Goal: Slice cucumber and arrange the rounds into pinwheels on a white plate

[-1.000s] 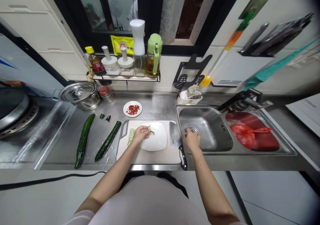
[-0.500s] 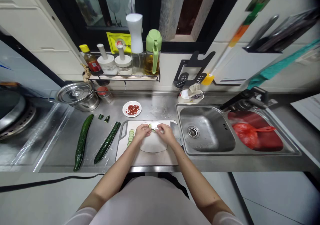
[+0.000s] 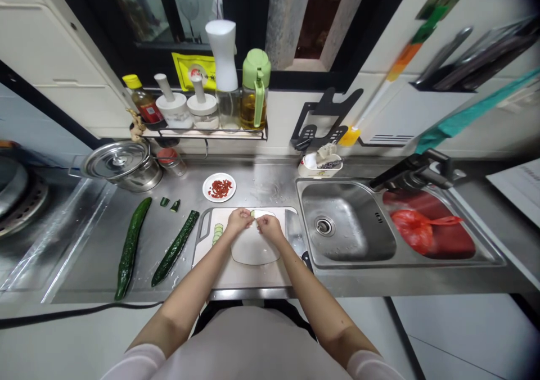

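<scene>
My left hand pinches a pale green cucumber slice over an oval white plate. Close beside it, my right hand has its fingertips closed at a slice too, partly hidden by the fingers. The plate lies on a white cutting board with a grey handle. On the board's left side runs a row of overlapping cucumber slices. A knife with a black handle lies at the board's right, largely hidden behind my right forearm.
Two cucumbers, one whole and one cut, lie left of the board near two end pieces. Behind the board stands a small plate of chopped red bits. A lidded pot is back left; a double sink is right.
The camera view has shifted slightly. My hands have drawn closer together over the plate, and the white plate shows more fully. The slices stay between my fingers.
</scene>
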Demonstrator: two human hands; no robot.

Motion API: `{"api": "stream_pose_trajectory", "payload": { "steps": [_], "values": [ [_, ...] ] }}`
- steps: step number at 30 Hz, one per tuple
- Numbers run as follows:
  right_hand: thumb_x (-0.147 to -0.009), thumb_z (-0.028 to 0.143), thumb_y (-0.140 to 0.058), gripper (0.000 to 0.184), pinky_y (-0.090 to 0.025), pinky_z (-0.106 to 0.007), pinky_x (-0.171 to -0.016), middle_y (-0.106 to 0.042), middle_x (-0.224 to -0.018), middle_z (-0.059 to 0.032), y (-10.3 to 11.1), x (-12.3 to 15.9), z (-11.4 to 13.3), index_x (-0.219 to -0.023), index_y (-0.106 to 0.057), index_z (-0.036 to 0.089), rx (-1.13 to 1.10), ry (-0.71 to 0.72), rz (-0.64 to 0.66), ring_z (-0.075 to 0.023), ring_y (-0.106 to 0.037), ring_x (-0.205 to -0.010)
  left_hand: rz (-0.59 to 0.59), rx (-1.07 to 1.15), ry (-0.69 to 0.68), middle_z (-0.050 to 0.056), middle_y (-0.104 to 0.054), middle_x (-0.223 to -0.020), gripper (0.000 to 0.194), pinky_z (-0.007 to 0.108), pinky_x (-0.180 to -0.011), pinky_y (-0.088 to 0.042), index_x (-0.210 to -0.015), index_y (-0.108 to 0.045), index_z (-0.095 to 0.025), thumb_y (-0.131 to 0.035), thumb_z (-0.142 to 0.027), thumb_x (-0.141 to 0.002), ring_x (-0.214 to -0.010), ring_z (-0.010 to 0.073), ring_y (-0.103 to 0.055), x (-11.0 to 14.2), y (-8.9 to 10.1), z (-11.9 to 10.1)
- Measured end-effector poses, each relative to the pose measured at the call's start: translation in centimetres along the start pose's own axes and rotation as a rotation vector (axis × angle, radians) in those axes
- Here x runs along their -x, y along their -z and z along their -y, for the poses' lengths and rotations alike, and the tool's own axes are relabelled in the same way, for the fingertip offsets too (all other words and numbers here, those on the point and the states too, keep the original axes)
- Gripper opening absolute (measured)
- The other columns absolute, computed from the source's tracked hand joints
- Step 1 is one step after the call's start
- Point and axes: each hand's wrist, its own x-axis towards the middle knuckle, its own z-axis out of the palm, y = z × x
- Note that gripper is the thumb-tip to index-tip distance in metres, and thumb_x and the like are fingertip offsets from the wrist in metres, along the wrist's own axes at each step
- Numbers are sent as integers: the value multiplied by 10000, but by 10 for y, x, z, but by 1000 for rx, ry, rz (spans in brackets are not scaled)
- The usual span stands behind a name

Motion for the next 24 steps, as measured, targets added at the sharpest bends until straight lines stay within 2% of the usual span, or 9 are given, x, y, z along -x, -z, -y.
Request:
{"api": "stream_pose_trajectory", "payload": {
  "steps": [3,6,12,16,20,24],
  "values": [
    [-863,282,-515,183,-385,-181,-460,-658,-604,1,-4,-1,7,-757,-615,172,-5,-105,18,-102,-577,-481,-91,-343,-109,-53,-592,-538,170,208,-582,-413,-734,-593,-194,-736,-170,-646,-517,101,-545,-4,1,-2],
    [-879,270,-509,154,-377,-173,-437,-658,-605,-4,-7,0,11,-800,-599,174,-7,-128,21,-100,-582,-469,-166,-578,-224,-14,-647,-626,122,225,-639,-406,-757,-631,-211,-703,-166,-670,-642,143,-597,-2,1,-4],
    [-878,201,-485,91,-374,-196,-468,-644,-611,10,-8,1,13,-922,-564,190,54,-118,-6,-111,-561,-462,-140,-910,-298,28,-693,-850,212,261,-723,-404,-1025,-644,-250,-603,-236,-817,-828,193,-625,13,-3,-9],
    [-877,166,-470,112,-378,-209,-561,-655,-668,-5,-8,-1,12,-917,-573,183,185,-40,-49,-120,-582,-552,-90,-1034,-407,54,-653,-1070,255,270,-757,-407,-1125,-630,-276,-523,-271,-893,-933,197,-611,21,-2,-9],
    [-880,169,-484,111,-361,-230,-635,-687,-811,-68,-9,-2,14,-900,-593,162,365,19,-113,-161,-617,-737,-93,-1075,-423,62,-635,-1083,256,278,-773,-411,-1131,-638,-276,-497,-310,-919,-968,206,-603,21,-1,-7],
    [-889,176,-475,134,-338,-247,-638,-695,-873,-91,-10,-2,17,-928,-601,155,433,-8,-110,-186,-620,-795,-109,-1067,-432,59,-635,-1074,256,283,-780,-414,-1133,-640,-278,-507,-329,-920,-968,208,-603,20,-1,-4]
  ]
}}
